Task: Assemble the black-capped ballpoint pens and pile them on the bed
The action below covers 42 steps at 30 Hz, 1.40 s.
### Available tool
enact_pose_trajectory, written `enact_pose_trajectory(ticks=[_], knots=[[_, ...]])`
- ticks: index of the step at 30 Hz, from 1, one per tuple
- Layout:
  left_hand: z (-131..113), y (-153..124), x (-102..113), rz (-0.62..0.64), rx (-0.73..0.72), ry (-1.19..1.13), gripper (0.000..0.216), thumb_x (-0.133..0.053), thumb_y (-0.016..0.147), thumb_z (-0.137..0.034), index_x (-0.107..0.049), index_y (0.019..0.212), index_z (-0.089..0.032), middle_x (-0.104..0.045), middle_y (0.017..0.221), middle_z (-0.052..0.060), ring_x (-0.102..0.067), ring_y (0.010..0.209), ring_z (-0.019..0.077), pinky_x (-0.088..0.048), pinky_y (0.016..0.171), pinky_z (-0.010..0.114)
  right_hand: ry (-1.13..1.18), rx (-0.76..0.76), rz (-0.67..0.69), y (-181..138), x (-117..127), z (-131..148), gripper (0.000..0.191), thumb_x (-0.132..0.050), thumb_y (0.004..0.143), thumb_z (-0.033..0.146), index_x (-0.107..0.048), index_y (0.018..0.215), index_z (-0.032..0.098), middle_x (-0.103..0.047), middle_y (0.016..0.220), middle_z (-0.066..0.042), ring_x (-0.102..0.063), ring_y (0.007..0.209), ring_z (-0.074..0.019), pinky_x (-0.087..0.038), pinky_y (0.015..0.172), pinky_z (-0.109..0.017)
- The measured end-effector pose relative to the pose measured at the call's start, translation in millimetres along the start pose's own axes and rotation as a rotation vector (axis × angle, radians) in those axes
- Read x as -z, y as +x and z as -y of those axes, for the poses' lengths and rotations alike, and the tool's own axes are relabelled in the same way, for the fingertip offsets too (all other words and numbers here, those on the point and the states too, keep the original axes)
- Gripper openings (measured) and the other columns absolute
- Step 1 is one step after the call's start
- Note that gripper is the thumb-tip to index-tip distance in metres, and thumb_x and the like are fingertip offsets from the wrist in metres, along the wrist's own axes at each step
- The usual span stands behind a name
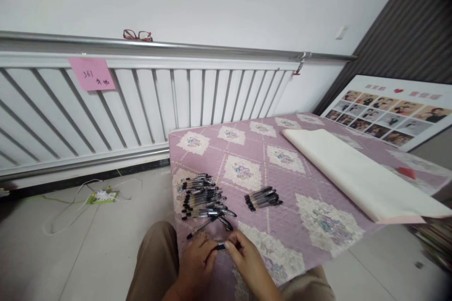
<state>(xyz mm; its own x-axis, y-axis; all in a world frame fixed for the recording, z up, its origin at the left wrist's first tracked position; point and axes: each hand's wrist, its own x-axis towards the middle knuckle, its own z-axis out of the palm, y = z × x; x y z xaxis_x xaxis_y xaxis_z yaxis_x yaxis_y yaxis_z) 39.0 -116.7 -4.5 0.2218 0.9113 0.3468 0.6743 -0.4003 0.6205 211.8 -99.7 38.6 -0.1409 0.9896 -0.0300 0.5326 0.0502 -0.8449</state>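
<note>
My left hand (196, 255) and my right hand (243, 255) meet at the near edge of a pink quilted bed cover (318, 183). Both pinch one black pen (221, 245) between their fingertips. Just beyond them lies a loose pile of several black pens (201, 196). A smaller, tidy bunch of pens (264, 197) lies to the right of that pile. One single pen (202, 228) rests slanted between the pile and my left hand.
A folded cream sheet (356, 174) lies across the right of the cover. A white radiator (141, 103) with a pink note (92, 74) lines the wall; red glasses (137, 35) sit on its rail. A power strip (102, 196) with cables is on the floor. A photo board (388, 113) leans at right.
</note>
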Motion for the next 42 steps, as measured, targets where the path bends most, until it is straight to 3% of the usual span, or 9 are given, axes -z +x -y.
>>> enact_pose_trajectory(ticks=[3,13,20,25,28,30,34,39,42], knots=[[-1,0,1,0.017,0.012,0.015,0.023,-0.049,0.087,-0.022,-0.067,0.099,-0.027,-0.068,0.087,0.003,-0.063,0.079,0.0190,-0.050,0.070,0.030,-0.068,0.024,-0.014,2,-2,-4,0.032,-0.044,0.086,0.041,-0.048,0.061,0.022,-0.052,0.061,0.001,-0.051,0.062,-0.0164,-0.041,0.059,-0.026],[1,0,0,0.047,0.030,0.012,0.022,-0.050,0.086,-0.022,-0.067,0.099,-0.027,-0.067,0.088,0.003,-0.062,0.078,0.0196,-0.048,0.071,0.031,0.032,0.019,0.060,1,6,5,0.015,-0.050,0.081,0.032,-0.052,0.071,0.022,-0.054,0.068,0.001,-0.053,0.067,-0.0165,-0.042,0.062,-0.025],[0,2,1,0.038,0.016,-0.013,0.022,-0.048,0.086,-0.022,-0.067,0.097,-0.026,-0.066,0.085,0.003,-0.061,0.079,0.0193,-0.047,0.070,0.030,-0.053,0.003,0.019,3,0,1,0.027,-0.047,0.084,0.038,-0.048,0.062,0.022,-0.053,0.061,0.002,-0.051,0.062,-0.0170,-0.040,0.059,-0.026],[-1,2,1,0.037,0.033,-0.022,0.022,-0.048,0.086,-0.022,-0.067,0.096,-0.026,-0.066,0.083,0.003,-0.061,0.077,0.0192,-0.046,0.068,0.029,0.029,0.007,0.076,2,5,8,0.007,-0.050,0.077,0.027,-0.056,0.077,0.022,-0.059,0.075,0.000,-0.056,0.073,-0.0174,-0.044,0.068,-0.026],[-1,2,0,0.038,0.041,-0.018,0.021,-0.049,0.086,-0.022,-0.067,0.096,-0.027,-0.066,0.084,0.003,-0.061,0.077,0.0192,-0.046,0.068,0.029,0.066,-0.014,0.077,2,5,6,0.016,-0.053,0.072,0.025,-0.057,0.087,0.022,-0.059,0.080,0.000,-0.057,0.076,-0.0176,-0.045,0.070,-0.026],[0,2,0,0.047,0.045,-0.012,0.022,-0.048,0.086,-0.023,-0.067,0.097,-0.026,-0.066,0.085,0.003,-0.061,0.079,0.0196,-0.046,0.069,0.029,0.042,-0.024,0.059,3,2,2,0.009,-0.053,0.076,0.030,-0.055,0.079,0.022,-0.056,0.073,0.001,-0.055,0.071,-0.0175,-0.043,0.066,-0.026],[0,1,-1,0.058,0.047,0.003,0.022,-0.048,0.087,-0.022,-0.066,0.099,-0.027,-0.066,0.087,0.003,-0.061,0.080,0.0202,-0.046,0.072,0.031,-0.016,-0.022,0.039,3,-1,-1,0.025,-0.046,0.083,0.038,-0.049,0.064,0.022,-0.052,0.063,0.002,-0.051,0.065,-0.0170,-0.040,0.062,-0.026],[0,1,0,0.056,0.045,0.000,0.022,-0.048,0.088,-0.023,-0.067,0.098,-0.027,-0.066,0.086,0.004,-0.061,0.078,0.0197,-0.046,0.070,0.030,0.076,-0.018,0.081,3,4,6,0.008,-0.049,0.076,0.027,-0.055,0.079,0.022,-0.057,0.076,0.000,-0.055,0.074,-0.0174,-0.043,0.068,-0.026],[0,1,1,0.059,0.046,-0.008,0.022,-0.047,0.088,-0.023,-0.067,0.096,-0.026,-0.066,0.085,0.004,-0.061,0.077,0.0193,-0.046,0.070,0.029,0.093,-0.022,0.069,3,4,6,0.014,-0.052,0.072,0.026,-0.055,0.086,0.022,-0.057,0.079,0.000,-0.055,0.076,-0.0175,-0.044,0.071,-0.026]])
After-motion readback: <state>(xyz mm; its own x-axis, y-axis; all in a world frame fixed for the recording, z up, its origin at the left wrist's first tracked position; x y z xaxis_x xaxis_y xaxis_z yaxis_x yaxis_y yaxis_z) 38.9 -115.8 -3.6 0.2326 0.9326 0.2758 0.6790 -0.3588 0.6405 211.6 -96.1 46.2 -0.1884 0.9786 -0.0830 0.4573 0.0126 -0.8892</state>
